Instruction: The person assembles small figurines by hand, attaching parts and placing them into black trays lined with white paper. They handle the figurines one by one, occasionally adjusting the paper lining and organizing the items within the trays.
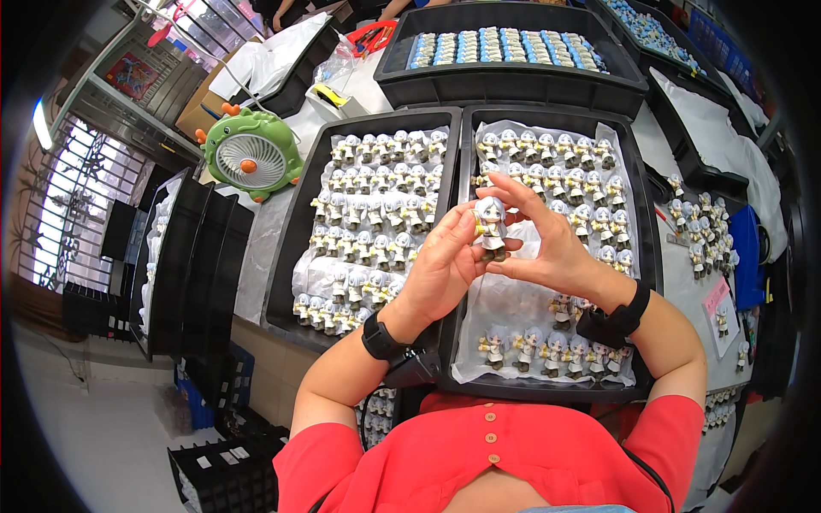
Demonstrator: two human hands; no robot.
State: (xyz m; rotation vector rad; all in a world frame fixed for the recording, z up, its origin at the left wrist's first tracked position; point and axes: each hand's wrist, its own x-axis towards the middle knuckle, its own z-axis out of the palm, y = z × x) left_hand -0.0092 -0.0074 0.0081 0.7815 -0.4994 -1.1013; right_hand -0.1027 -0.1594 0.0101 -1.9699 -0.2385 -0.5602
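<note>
Between both hands I hold a small figurine (491,229) with pale silver hair, a white outfit and dark boots, upright above the right tray. My left hand (441,263) grips it from the left side. Curved around its other side, my right hand (552,244) has its fingers at the head and its thumb near the boots. Below lies the right black tray (647,256), lined with white sheet and holding rows of similar figurines (556,352), with bare liner in its middle. Beside it, the left black tray (286,256) carries more rows of them.
A green animal-shaped fan (251,156) stands at the left. Behind the trays sits a large black bin (513,85) of blue-and-white pieces. Loose figurines (703,231) cluster at the right near a blue bin (748,256). Stacked black trays (201,265) rise at the left.
</note>
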